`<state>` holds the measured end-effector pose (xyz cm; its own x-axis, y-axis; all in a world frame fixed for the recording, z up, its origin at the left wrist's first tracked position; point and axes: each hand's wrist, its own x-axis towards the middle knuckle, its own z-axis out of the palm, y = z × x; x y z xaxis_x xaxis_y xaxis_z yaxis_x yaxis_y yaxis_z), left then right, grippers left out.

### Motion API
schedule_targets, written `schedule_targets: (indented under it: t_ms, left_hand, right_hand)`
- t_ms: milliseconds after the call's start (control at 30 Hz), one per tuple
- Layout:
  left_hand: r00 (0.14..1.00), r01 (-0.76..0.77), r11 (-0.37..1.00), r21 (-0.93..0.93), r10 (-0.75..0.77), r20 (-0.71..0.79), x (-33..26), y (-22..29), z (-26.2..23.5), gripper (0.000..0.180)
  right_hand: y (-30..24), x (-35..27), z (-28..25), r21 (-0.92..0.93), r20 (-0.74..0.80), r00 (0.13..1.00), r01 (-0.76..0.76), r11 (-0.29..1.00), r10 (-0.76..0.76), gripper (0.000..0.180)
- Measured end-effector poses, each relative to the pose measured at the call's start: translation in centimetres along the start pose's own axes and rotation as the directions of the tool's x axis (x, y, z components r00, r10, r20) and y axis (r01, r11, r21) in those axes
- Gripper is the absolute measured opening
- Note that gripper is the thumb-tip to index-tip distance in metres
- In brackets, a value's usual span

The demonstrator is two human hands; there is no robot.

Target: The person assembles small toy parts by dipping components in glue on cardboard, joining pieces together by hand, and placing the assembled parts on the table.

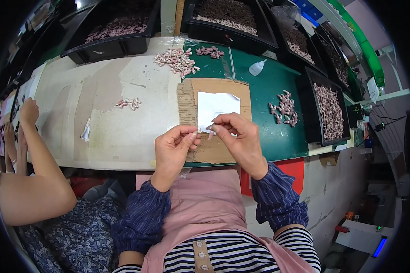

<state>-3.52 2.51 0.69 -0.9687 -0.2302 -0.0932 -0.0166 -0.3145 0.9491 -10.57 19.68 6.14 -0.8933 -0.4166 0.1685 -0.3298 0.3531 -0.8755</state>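
Note:
My left hand (173, 148) and my right hand (239, 136) meet over a brown cardboard sheet (232, 88) at the bench's near edge. Their fingertips pinch a tiny pale pink part (208, 131) between them; which hand bears it I cannot tell. A white paper square (216, 103) lies on the cardboard just beyond my fingers. Small heaps of similar pink parts lie around: one (177, 60) far centre, one (283, 109) to the right on the green mat (269, 132), a few (129, 103) to the left.
Black bins of parts stand along the back (118, 32), (228, 18) and right (328, 111). A small clear squeeze bottle (257, 68) lies on the green mat. Another person's arm (36, 154) reaches onto the bench at the left.

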Motion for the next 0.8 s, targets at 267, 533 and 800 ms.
schedule_targets:
  t_ms: [267, 533, 800]
  left_hand:
    - [0.999, -0.029, 0.995, 0.092, 0.028, 0.020, -0.7, 0.4, 0.4, 0.015]
    - [0.988, -0.147, 0.986, 0.081, 0.142, 0.065, -1.2, -0.7, 2.2, 0.010]
    - [0.984, -0.165, 0.954, 0.251, 0.141, 0.112, -1.8, -1.2, 1.7, 0.014]
  right_hand:
    - [0.0, -0.8, 0.7, -0.058, 0.000, 0.994, 0.108, 0.992, -0.108, 0.014]
    - [0.7, -3.3, 1.6, -0.032, -0.115, 0.989, 0.088, 0.996, -0.091, 0.011]
    - [2.4, -4.2, 1.0, 0.295, -0.033, 0.995, -0.079, 0.952, 0.093, 0.012]
